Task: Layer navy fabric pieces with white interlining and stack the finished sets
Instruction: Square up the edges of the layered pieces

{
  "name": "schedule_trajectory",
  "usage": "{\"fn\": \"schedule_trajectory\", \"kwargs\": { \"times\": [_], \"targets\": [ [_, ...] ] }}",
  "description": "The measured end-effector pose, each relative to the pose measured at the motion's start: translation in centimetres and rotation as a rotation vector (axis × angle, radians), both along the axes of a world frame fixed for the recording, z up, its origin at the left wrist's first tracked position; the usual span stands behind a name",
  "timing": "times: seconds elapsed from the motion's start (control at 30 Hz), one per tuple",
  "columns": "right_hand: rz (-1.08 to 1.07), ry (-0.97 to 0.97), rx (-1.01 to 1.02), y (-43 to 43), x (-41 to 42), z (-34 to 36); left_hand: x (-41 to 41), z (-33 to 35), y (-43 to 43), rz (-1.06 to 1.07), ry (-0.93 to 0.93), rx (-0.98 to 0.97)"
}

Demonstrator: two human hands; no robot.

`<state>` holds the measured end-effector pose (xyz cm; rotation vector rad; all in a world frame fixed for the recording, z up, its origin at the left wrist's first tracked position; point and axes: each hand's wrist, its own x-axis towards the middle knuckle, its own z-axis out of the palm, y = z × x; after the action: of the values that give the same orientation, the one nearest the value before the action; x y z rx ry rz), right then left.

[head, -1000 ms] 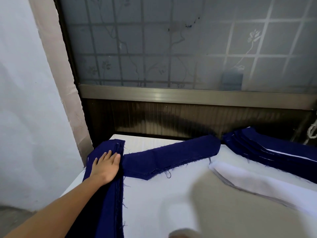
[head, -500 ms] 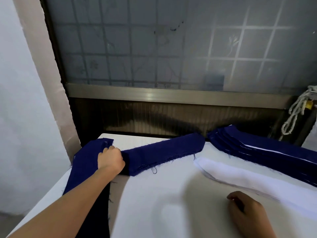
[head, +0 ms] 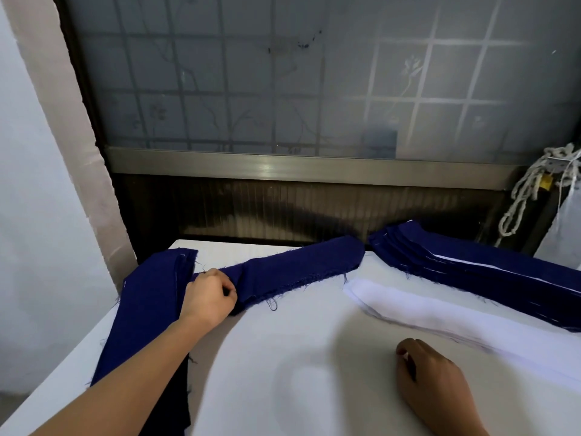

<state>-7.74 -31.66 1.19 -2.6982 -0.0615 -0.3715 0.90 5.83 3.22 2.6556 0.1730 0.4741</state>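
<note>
Plainly soft, light cloth: the navy piece (head: 298, 269) lies limp across the tabletop (head: 298, 366), edges frayed. It will likely sag unless taken at an end. Left hand (head: 209, 297) is curled, pinching its near end beside the navy pile (head: 151, 297). Right hand (head: 430, 382) rests loosely curled, holding nothing, near the white interlining (head: 424, 305).

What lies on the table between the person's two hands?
In the head view, only bare white tabletop separates the left hand, gripping the long navy fabric strip, from the right hand.
</note>
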Motion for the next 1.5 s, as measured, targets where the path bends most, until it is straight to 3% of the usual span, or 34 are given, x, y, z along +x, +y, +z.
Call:
{"fn": "schedule_trajectory", "kwargs": {
  "times": [0.13,0.4,0.57,0.7,0.8,0.93,1.03,1.13,1.33,1.5],
  "targets": [
    [0.005,0.003,-0.008,-0.1,0.2,-0.1,-0.6,-0.8,-0.7,0.065,-0.138,-0.111],
    [0.004,0.007,-0.018,-0.2,0.5,-0.2,-0.3,-1.2,-1.2,0.266,-0.2,-0.28],
    [-0.009,-0.007,-0.012,-0.2,0.7,-0.6,-0.3,-0.8,-2.4,0.224,-0.218,-0.346],
    [-0.019,-0.036,-0.021,-0.2,0.7,-0.9,-1.3,-0.9,-5.0,0.014,-0.262,-0.203],
    [-0.018,-0.103,-0.002,-0.3,0.8,-1.2,-3.2,-1.4,-8.6,-0.364,-0.279,-0.046],
    [0.121,-0.239,-0.123,-0.7,0.9,-1.6,-6.7,-1.9,-13.1,-0.9,-0.389,0.28],
    [0.257,-0.34,-0.205,-1.2,1.1,-1.8,-8.7,-2.0,-15.5,-1.037,-0.514,0.424],
    [0.313,-0.443,-0.209,-1.4,1.6,-2.2,-8.7,-1.4,-15.0,-0.979,-0.647,0.436],
    [0.263,-0.505,-0.172,-1.1,1.9,-2.6,-5.8,-1.9,-10.0,-0.507,-0.712,0.025],
    [0.174,-0.457,-0.14,-1.2,1.7,-2.5,-4.9,-3.6,-7.4,-0.264,-0.683,-0.017]
  ]
}}
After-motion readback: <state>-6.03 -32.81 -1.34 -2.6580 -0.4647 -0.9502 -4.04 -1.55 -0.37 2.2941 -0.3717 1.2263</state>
